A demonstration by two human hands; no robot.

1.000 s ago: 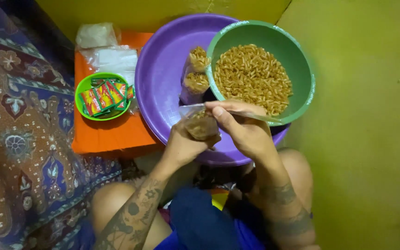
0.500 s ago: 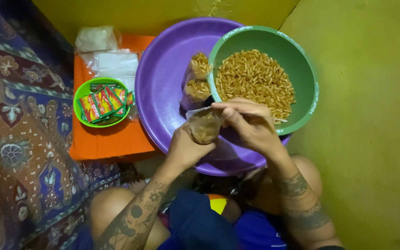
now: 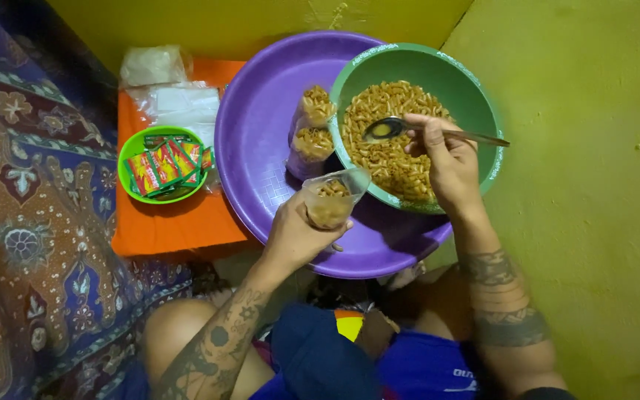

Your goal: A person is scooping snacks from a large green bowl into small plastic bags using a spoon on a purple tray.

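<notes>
My left hand point(image 3: 295, 235) grips a small clear plastic bag point(image 3: 332, 198), partly filled with brown macaroni snack and open at the top, over the purple basin point(image 3: 261, 155). My right hand point(image 3: 446, 159) holds a metal spoon point(image 3: 384, 130) by its handle, its empty bowl hovering over the brown snack point(image 3: 394, 148) in the green bowl point(image 3: 483, 104). The green bowl rests inside the purple basin on its right side. Two filled snack bags point(image 3: 312, 126) lie in the basin beside the green bowl.
A small green bowl point(image 3: 129, 148) of red and green sachets sits on an orange board point(image 3: 164, 222) at the left, with a pile of empty clear bags point(image 3: 175, 96) behind it. A patterned blue cloth point(image 3: 31, 207) covers the left. Yellow wall and floor surround the right.
My right hand lifted from the bag's mouth and moved up and right, carrying the spoon over the green bowl. The bag in my left hand now stands open.
</notes>
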